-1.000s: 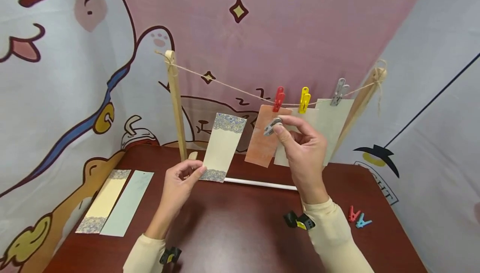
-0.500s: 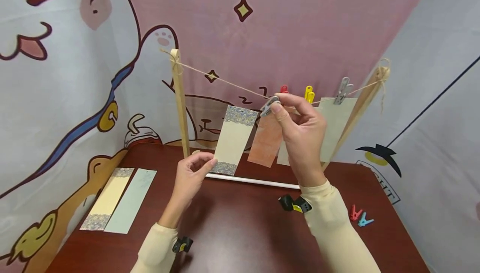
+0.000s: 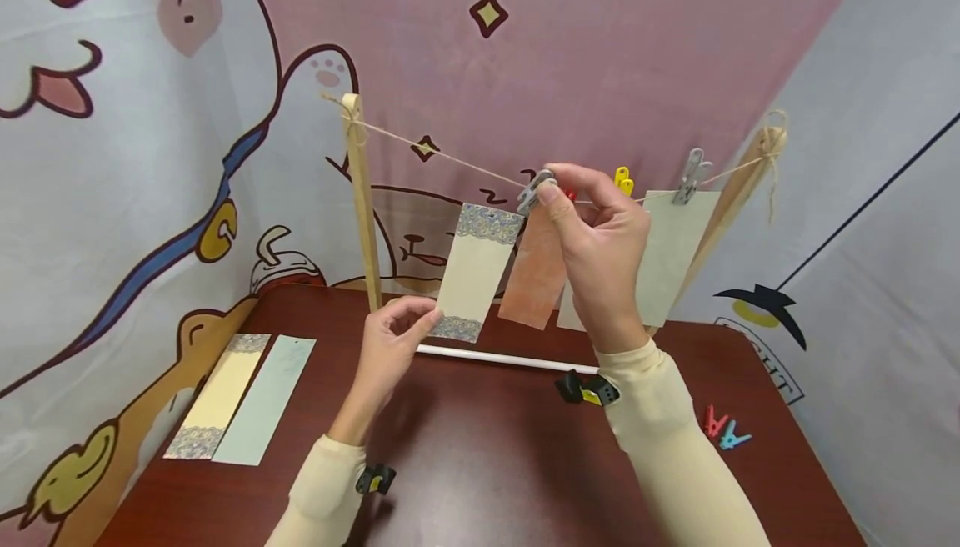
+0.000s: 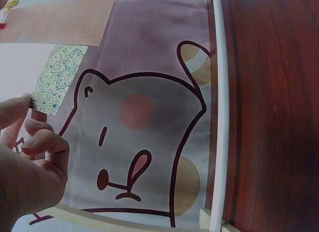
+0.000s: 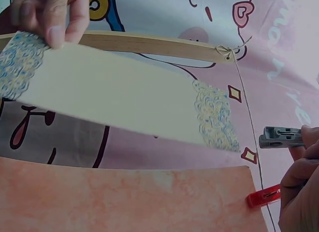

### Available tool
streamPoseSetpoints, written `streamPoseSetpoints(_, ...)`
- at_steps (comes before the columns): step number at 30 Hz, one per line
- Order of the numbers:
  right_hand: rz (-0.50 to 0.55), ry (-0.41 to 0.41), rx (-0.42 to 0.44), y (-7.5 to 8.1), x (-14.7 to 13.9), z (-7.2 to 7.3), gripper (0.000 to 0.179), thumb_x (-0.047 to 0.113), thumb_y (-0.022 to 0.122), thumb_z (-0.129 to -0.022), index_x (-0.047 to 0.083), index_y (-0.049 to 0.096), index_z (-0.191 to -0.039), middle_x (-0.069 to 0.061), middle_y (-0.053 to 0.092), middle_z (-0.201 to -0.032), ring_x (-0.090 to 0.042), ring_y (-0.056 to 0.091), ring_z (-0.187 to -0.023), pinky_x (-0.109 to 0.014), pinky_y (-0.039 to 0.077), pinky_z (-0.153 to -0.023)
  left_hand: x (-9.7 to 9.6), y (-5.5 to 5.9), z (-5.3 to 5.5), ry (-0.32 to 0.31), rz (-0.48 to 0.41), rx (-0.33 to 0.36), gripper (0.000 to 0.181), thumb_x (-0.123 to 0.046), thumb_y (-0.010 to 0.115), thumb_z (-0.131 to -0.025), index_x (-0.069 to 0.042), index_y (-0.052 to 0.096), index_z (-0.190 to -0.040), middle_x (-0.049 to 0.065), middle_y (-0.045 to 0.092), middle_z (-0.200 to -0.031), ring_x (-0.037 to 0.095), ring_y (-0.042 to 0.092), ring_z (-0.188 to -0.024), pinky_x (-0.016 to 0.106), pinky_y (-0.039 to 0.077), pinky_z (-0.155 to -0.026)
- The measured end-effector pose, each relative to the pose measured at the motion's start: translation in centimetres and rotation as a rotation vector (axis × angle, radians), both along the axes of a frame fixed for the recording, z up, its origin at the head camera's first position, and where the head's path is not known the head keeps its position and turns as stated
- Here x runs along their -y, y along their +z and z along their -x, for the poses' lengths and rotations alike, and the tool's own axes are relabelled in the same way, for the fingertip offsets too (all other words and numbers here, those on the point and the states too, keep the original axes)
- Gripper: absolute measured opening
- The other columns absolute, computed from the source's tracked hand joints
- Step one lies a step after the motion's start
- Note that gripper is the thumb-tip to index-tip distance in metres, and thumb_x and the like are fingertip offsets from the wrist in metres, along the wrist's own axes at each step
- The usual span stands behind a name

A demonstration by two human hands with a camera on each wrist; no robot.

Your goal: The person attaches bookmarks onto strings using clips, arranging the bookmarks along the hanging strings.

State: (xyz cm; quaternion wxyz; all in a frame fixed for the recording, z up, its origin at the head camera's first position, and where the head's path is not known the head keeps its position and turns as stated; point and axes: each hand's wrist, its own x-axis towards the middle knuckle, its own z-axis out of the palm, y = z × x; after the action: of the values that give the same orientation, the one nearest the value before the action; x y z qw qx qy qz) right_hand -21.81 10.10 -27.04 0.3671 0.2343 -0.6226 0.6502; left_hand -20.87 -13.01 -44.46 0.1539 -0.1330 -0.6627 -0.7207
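Note:
My left hand [image 3: 390, 334] pinches the lower left edge of a cream card [image 3: 472, 272] with blue patterned bands at both ends. The card is held up, tilted, its top end just below a twine line [image 3: 450, 157]. Between thumb and fingers of my right hand [image 3: 603, 255] is a grey clothespin [image 3: 534, 191], at the line and above the card's top right corner. In the right wrist view the clothespin [image 5: 283, 137] is beside the twine [image 5: 249, 112], apart from the card [image 5: 114, 90]; whether it touches the twine, I cannot tell.
An orange card [image 3: 531, 280] hangs from a red clothespin [image 5: 263, 197]. Pale cards hang rightward, under yellow [image 3: 623, 180] and grey clothespins [image 3: 692, 176]. Wooden posts [image 3: 362, 205] hold the line. Two cards [image 3: 264, 401] lie left on the table; red [image 3: 715, 421] and blue clothespins [image 3: 733, 435] lie right.
My right hand has risen with the grey clothespin to the line, covering most of the red one. My left hand has lifted the cream card up and rightward, nearer the line.

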Motion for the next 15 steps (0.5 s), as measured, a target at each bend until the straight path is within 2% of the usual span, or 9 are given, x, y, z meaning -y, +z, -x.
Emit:
streamPoseSetpoints(2,0.017,0.008,-0.005,0.3,0.2,0.1,0.017,0.000,0.083,-0.096,-0.003,0.082,-0.112,-0.010,0.077,-0.094,-0.019,0.054,-0.058,-0.022,0.038,-0.057,-0.2,0.0,0.2,-0.006,-0.004,0.009,0.011,-0.005,0.083,-0.098,0.001,0.080,-0.107,0.016,0.074,-0.098,0.015,0.060,-0.078,0.023,0.047,-0.067)
streamPoseSetpoints(6,0.060,0.042,-0.030,0.7,0.7,0.4,0.014,-0.003,0.082,-0.096,-0.004,0.082,-0.110,-0.015,0.077,-0.092,-0.018,0.064,-0.067,-0.024,0.053,-0.067,-0.6,0.1,0.6,-0.017,0.001,0.011,0.012,-0.005,0.083,-0.098,0.002,0.080,-0.107,0.016,0.073,-0.097,0.015,0.060,-0.079,0.023,0.048,-0.068)
streamPoseSetpoints(9,0.077,0.052,-0.041,1.0,1.0,0.7,0.014,-0.003,0.081,-0.096,-0.004,0.082,-0.110,-0.016,0.077,-0.093,-0.019,0.070,-0.074,-0.028,0.059,-0.072,-0.8,0.2,1.0,-0.026,0.004,-0.003,0.011,-0.004,0.082,-0.098,0.003,0.079,-0.106,0.016,0.072,-0.095,0.015,0.059,-0.078,0.023,0.047,-0.069)
streamPoseSetpoints(15,0.055,0.000,-0.014,1.2,1.2,1.1,0.015,0.003,0.083,-0.097,-0.001,0.083,-0.111,-0.013,0.078,-0.091,-0.013,0.059,-0.060,-0.020,0.042,-0.048,-1.0,0.6,1.2,-0.042,-0.007,-0.022,0.010,-0.003,0.081,-0.099,0.003,0.079,-0.106,0.014,0.072,-0.092,0.014,0.057,-0.075,0.023,0.045,-0.066)
